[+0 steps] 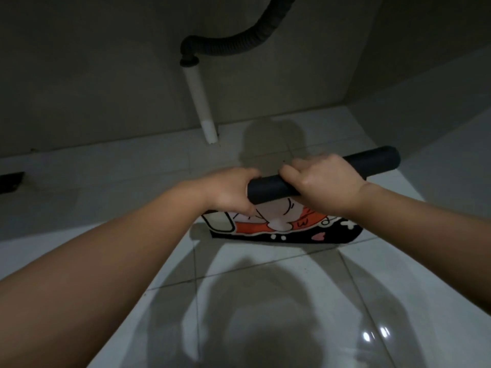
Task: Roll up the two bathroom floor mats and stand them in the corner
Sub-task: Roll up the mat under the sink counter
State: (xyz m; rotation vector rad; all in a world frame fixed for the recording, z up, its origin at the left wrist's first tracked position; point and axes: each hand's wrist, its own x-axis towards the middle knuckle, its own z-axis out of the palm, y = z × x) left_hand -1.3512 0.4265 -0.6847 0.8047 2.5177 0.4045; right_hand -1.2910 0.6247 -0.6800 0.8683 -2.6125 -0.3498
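A floor mat point(289, 229) with a black underside and a cartoon print in orange, white and black lies on the white tiles. Most of it is wound into a black roll point(372, 162) that runs from centre to upper right. A short printed flap still lies flat below the roll. My left hand point(231, 191) grips the roll's left end. My right hand point(321, 181) is wrapped over the roll's middle, fingers curled on top. Only this one mat is in view.
A white drain pipe point(200, 102) with a black corrugated hose point(239, 42) stands against the grey back wall. The wall corner point(348, 102) is at the upper right. A dark object point(10, 181) sits at the left edge. Glossy tiles stretch toward me.
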